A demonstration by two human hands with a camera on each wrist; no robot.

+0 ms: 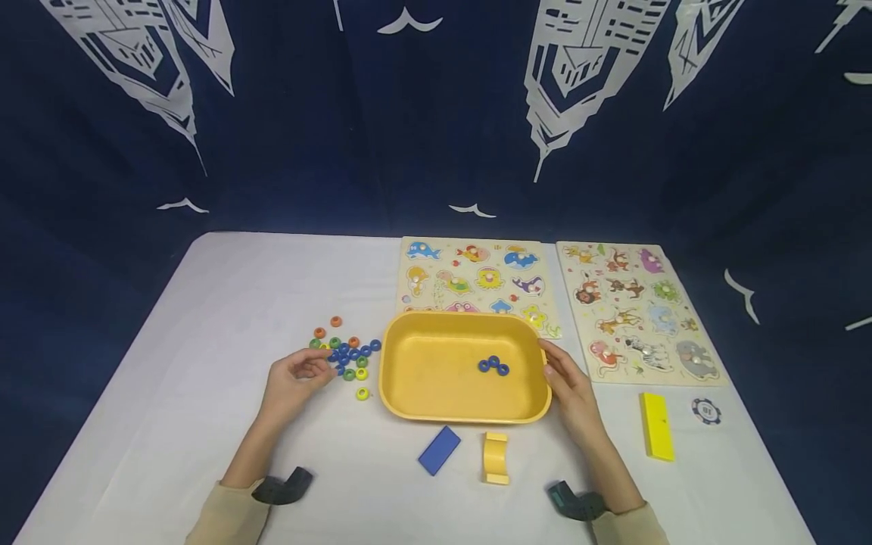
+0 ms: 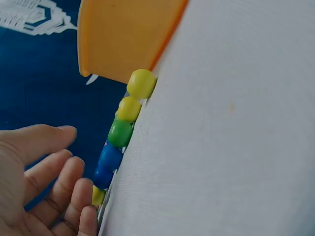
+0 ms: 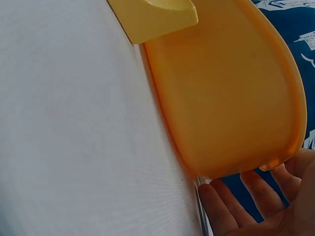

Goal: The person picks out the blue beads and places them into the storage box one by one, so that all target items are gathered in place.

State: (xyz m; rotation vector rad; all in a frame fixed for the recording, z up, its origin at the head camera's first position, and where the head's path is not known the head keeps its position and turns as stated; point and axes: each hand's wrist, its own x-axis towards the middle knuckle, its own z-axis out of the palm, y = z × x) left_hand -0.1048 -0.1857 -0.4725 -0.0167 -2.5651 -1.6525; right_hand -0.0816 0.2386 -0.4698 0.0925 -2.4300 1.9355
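Note:
My left hand point(image 1: 296, 382) is at a loose pile of coloured beads, with blue beads point(image 1: 344, 353) by its fingertips. In the left wrist view the thumb stands apart from loosely bent fingers, and nothing shows between them. A yellow bead point(image 2: 141, 83) and a green bead point(image 2: 120, 133) line up beside that hand. At the right end of a yellow tray point(image 1: 436, 418), my right hand point(image 1: 572, 390) touches the rim, its fingers fairly straight along the outside in the right wrist view. Several blue beads point(image 1: 493, 362) lie inside the tray.
Behind the tray stand a sea-animal puzzle board point(image 1: 470, 265) and a land-animal puzzle board point(image 1: 636, 310). In front lie a blue block point(image 1: 439, 451) and a yellow curved block point(image 1: 496, 458). A long yellow block point(image 1: 657, 426) and a round chip point(image 1: 706, 411) are at the right.

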